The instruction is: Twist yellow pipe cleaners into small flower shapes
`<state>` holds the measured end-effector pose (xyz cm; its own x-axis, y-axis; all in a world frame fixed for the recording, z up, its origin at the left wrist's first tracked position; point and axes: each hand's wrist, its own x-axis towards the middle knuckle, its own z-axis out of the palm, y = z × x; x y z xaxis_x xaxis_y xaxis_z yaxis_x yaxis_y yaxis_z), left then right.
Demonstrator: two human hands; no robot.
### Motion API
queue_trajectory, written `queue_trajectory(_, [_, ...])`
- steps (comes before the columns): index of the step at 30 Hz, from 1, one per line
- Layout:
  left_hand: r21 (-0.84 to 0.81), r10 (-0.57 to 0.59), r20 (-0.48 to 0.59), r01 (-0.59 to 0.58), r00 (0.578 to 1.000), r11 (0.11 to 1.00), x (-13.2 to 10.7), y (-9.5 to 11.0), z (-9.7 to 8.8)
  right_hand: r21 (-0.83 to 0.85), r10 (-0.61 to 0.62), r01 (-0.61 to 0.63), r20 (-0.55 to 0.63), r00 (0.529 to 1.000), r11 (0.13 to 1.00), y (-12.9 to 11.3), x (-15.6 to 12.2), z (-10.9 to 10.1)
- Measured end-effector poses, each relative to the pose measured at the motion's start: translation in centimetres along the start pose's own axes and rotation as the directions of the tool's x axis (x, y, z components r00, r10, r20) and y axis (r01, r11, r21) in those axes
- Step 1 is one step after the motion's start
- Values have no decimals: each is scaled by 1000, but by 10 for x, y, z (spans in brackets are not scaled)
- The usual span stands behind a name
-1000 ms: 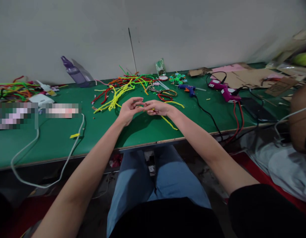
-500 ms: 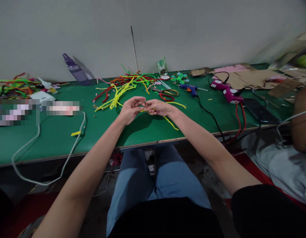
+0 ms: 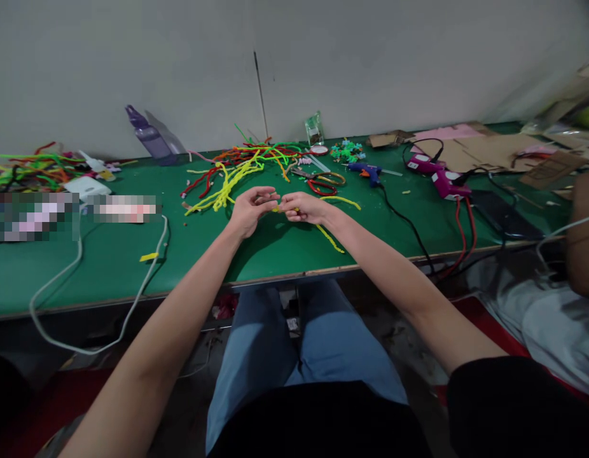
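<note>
My left hand (image 3: 249, 208) and my right hand (image 3: 301, 207) meet fingertip to fingertip above the green table (image 3: 108, 261). Both pinch the same yellow pipe cleaner (image 3: 329, 236), whose free end trails down to the right under my right wrist. Just behind my hands lies a heap of yellow, red, green and orange pipe cleaners (image 3: 242, 166).
Scissors with red handles (image 3: 318, 181), a blue glue gun (image 3: 366, 170) and a magenta glue gun (image 3: 440, 178) with cords lie at the right. A purple bottle (image 3: 149, 137) stands by the wall. A white cable (image 3: 84, 280) loops off the front edge. Another person (image 3: 561, 299) sits at far right.
My hands stayed together on the yellow pipe cleaner with only small finger movements. The view shifted slightly.
</note>
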<state>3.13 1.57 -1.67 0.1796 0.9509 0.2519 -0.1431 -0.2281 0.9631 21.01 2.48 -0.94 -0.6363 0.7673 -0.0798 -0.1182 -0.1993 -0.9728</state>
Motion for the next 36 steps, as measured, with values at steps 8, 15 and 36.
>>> queue_trajectory(8, [-50, -26, 60, 29, 998, 998, 6, -5, -5, -36, -21, 22, 21, 1000, 999, -4, 0, 1])
queue_trajectory(15, [-57, -43, 83, 48, 996, 997, 0, 6, 1, -82, -57, 61, 54, 997, 995, 1, 4, -2])
queue_trajectory(36, [493, 373, 195, -419, 907, 762, -7, 7, -3, 71, 65, -64, -12, 998, 995, -6, -4, -7])
